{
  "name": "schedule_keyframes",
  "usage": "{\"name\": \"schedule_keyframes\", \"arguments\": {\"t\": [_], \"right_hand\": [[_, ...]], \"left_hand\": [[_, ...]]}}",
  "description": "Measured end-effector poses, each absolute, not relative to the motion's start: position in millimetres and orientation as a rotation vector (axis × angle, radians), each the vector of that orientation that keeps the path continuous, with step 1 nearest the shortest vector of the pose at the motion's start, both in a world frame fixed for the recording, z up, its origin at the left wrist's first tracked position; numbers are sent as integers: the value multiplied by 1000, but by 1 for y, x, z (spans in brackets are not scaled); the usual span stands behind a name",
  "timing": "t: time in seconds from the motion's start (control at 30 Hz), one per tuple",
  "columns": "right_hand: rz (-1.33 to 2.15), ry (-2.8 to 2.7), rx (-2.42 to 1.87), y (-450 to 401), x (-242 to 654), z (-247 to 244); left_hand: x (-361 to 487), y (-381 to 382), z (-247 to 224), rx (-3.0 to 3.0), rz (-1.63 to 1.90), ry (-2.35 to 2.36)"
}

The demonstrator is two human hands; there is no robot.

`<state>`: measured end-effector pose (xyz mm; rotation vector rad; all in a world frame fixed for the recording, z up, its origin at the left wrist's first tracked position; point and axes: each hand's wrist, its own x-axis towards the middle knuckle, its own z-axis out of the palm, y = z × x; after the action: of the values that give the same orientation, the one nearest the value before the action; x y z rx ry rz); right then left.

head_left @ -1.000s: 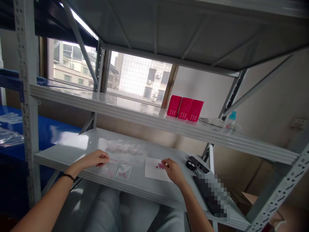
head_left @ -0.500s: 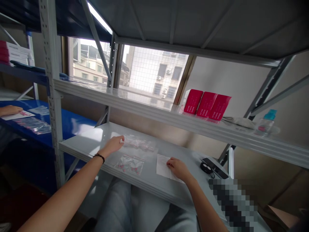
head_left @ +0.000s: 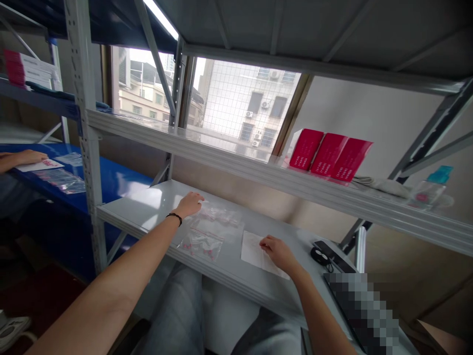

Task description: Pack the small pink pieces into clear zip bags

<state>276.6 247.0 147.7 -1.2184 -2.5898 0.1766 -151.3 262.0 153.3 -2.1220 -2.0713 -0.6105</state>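
My left hand (head_left: 189, 203), a dark band at its wrist, reaches over the far row of clear plastic bags (head_left: 221, 215); its fingers are loosely bent and a little apart, with nothing seen in them. Nearer the shelf's front lies a clear zip bag (head_left: 203, 242) with small red pieces or print inside. On the right, my right hand (head_left: 276, 250) is closed over a white sheet (head_left: 253, 250), fingertips pressed together at its upper part. Whatever sits between those fingertips is too small to make out.
Red boxes (head_left: 328, 154) and a blue-topped spray bottle (head_left: 428, 190) stand on the upper shelf (head_left: 221, 150). A black round object (head_left: 320, 256) lies by a dark flat device (head_left: 334, 255). At the left, another person's hand (head_left: 31, 157) rests at a blue table (head_left: 111, 175).
My left hand has moved slightly farther out and right over the bags, its fingers loosening. My right hand stays over the white sheet. The view has shifted slightly.
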Motion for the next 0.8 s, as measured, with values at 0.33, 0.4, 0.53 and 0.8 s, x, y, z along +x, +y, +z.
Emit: {"name": "schedule_keyframes", "arguments": {"t": [0.33, 0.4, 0.53, 0.8], "right_hand": [[296, -2381, -984, 209, 282, 172], [303, -2338, -932, 192, 281, 178], [298, -2252, -772, 148, 269, 187], [376, -2305, -565, 55, 245, 155]], "left_hand": [[-130, 255, 178, -2083, -673, -1977], [-116, 237, 189, -2067, -734, -1944], [-67, 171, 193, -2157, -803, -1835], [32, 20, 129, -2704, -988, -1607]]}}
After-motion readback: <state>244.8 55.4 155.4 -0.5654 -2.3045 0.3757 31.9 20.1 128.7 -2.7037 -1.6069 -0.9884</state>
